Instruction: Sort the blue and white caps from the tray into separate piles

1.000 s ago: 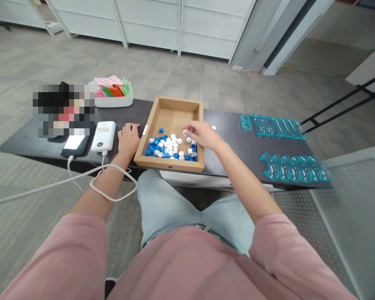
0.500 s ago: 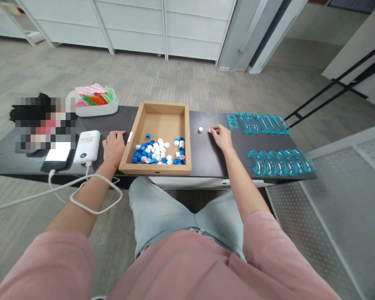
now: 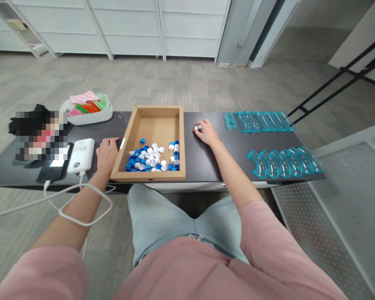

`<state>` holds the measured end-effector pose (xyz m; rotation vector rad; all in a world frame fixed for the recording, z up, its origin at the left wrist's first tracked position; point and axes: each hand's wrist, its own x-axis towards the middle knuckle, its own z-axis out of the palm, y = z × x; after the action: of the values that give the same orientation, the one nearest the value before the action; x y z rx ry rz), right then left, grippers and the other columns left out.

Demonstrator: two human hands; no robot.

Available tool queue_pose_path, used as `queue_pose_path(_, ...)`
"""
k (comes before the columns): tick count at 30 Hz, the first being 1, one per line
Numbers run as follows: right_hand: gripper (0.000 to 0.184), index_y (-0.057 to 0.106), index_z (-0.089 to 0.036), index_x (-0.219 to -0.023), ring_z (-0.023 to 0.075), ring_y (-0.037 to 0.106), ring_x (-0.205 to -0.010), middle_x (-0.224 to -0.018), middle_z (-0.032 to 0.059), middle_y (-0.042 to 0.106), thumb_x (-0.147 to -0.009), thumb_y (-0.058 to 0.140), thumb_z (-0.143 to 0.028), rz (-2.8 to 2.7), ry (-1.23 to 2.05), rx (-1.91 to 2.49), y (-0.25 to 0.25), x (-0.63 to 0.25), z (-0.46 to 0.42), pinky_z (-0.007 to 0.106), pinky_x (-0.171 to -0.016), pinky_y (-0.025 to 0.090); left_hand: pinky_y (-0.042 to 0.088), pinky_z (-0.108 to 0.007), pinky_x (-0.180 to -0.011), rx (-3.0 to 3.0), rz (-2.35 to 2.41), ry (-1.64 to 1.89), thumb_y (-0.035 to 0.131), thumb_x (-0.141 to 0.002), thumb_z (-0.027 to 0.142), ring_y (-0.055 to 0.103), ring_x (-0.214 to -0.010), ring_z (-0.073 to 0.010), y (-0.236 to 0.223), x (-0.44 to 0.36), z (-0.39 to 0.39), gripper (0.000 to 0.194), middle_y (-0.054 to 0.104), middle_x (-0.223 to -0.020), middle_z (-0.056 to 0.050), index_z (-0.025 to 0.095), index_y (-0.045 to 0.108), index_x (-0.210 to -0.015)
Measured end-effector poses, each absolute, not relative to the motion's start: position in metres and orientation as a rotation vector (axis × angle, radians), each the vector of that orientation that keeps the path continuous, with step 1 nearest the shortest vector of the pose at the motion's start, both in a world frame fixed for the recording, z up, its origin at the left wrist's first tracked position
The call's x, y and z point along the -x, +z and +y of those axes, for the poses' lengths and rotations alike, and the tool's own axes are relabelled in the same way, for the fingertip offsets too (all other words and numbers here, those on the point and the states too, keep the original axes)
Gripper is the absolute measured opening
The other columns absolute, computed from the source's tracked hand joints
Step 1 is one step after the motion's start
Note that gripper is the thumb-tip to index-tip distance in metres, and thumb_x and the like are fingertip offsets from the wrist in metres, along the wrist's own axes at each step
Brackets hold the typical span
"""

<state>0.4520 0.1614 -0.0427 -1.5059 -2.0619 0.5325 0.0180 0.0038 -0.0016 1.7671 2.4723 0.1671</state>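
Observation:
On the dark table, right of the cardboard box, my right hand (image 3: 206, 133) has its fingers closed around small white hexagonal pieces (image 3: 199, 127). The fingers partly hide them, and I cannot tell whether one or both are gripped. My left hand (image 3: 107, 153) lies on the table against the left side of the box, fingers stretched out and holding nothing. The shallow cardboard box (image 3: 182, 141) stands between my hands. Its near part holds a loose heap of blue and white hexagonal pieces (image 3: 150, 156).
Turquoise-edged clear plastic parts lie at the right in a back row (image 3: 265, 122) and a front row (image 3: 284, 162). Left are a white power bank (image 3: 81, 156) with a cable over my forearm, a phone (image 3: 54, 162), and a white basket (image 3: 90, 118) of colourful items.
My right hand has moved left toward the box, bringing its white piece up to the other white piece on the table. My left hand stays beside the box. The view has shifted slightly.

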Motion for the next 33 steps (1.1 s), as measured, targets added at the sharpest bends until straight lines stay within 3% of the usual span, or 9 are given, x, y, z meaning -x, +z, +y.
queue_pose_path(3, 0.04, 0.082, -0.017, -0.144, 0.0305, 0.077, -0.128, -0.148, 0.0179, 0.071, -0.105, 0.075, -0.024, -2.007, 0.535, 1.518, -0.045, -0.45, 0.17, 0.048, -0.127, 0.06, 0.046, -0.06, -0.136, -1.762, 2.485, 0.153, 0.036, -0.117, 0.028, 0.058, -0.16, -0.0454, -0.002, -0.017, 0.004, 0.062, 0.056, -0.174, -0.031, 0.014, 0.055, -0.175)
queue_pose_path(7, 0.054, 0.075, -0.016, -0.157, 0.0241, 0.077, -0.105, -0.157, 0.019, 0.067, -0.104, 0.079, -0.029, -1.851, 0.569, 1.488, -0.05, -0.454, 0.169, 0.045, -0.119, 0.063, 0.046, -0.06, -0.136, -1.76, 2.486, 0.132, 0.037, -0.118, 0.028, 0.059, -0.159, -0.0456, -0.001, -0.017, 0.005, 0.061, 0.056, -0.173, -0.032, 0.012, 0.055, -0.175)
queue_pose_path(13, 0.038, 0.08, -0.02, -0.141, 0.0219, 0.069, -0.089, -0.145, 0.0159, 0.074, -0.106, 0.074, -0.034, -1.737, 0.576, 1.428, -0.053, -0.462, 0.165, 0.045, -0.104, 0.065, 0.046, -0.058, -0.136, -1.758, 2.495, 0.124, 0.039, -0.121, 0.027, 0.058, -0.16, -0.0436, 0.0, -0.017, 0.005, 0.059, 0.056, -0.174, -0.03, 0.013, 0.055, -0.176)
queue_pose_path(19, 0.031, 0.082, -0.024, -0.137, 0.0286, 0.072, -0.103, -0.129, 0.0122, 0.079, -0.11, 0.068, -0.031, -1.947, 0.415, 1.299, -0.024, -0.427, 0.142, 0.05, -0.112, 0.055, 0.045, -0.057, -0.134, -1.777, 2.483, 0.152, 0.037, -0.122, 0.028, 0.059, -0.159, -0.0443, -0.004, -0.015, 0.005, 0.062, 0.055, -0.176, -0.031, 0.011, 0.056, -0.178)
queue_pose_path(22, 0.031, 0.085, -0.023, -0.137, 0.0321, 0.075, -0.115, -0.13, 0.0131, 0.081, -0.113, 0.069, -0.031, -2.359, 0.379, 1.139, 0.01, -0.388, 0.12, 0.049, -0.117, 0.047, 0.044, -0.058, -0.133, -1.791, 2.482, 0.21, 0.037, -0.121, 0.029, 0.058, -0.159, -0.0463, -0.008, -0.016, 0.004, 0.064, 0.057, -0.176, -0.032, 0.011, 0.058, -0.179)
queue_pose_path(26, 0.031, 0.09, -0.021, -0.134, 0.0371, 0.076, -0.129, -0.134, 0.0157, 0.085, -0.106, 0.08, -0.025, -2.909, 0.319, 1.064, 0.043, -0.346, 0.102, 0.046, -0.112, 0.044, 0.045, -0.057, -0.131, -1.796, 2.494, 0.264, 0.038, -0.119, 0.026, 0.06, -0.157, -0.0469, -0.01, -0.018, 0.005, 0.064, 0.059, -0.174, -0.033, 0.011, 0.062, -0.176)
queue_pose_path(30, 0.027, 0.093, -0.022, -0.125, 0.0357, 0.079, -0.126, -0.138, 0.0162, 0.086, -0.102, 0.08, -0.014, -3.1, 0.278, 1.129, 0.047, -0.332, 0.103, 0.045, -0.108, 0.046, 0.044, -0.056, -0.131, -1.814, 2.495, 0.278, 0.04, -0.117, 0.027, 0.06, -0.158, -0.0468, -0.012, -0.019, 0.006, 0.064, 0.06, -0.173, -0.033, 0.011, 0.062, -0.175)
queue_pose_path(33, 0.019, 0.092, -0.022, -0.12, 0.0318, 0.081, -0.116, -0.132, 0.0136, 0.087, -0.105, 0.081, -0.018, -3.039, 0.377, 1.097, 0.04, -0.335, 0.108, 0.043, -0.107, 0.05, 0.044, -0.056, -0.131, -1.826, 2.483, 0.293, 0.044, -0.116, 0.031, 0.059, -0.159, -0.0474, -0.013, -0.018, 0.007, 0.065, 0.06, -0.173, -0.033, 0.01, 0.061, -0.176)
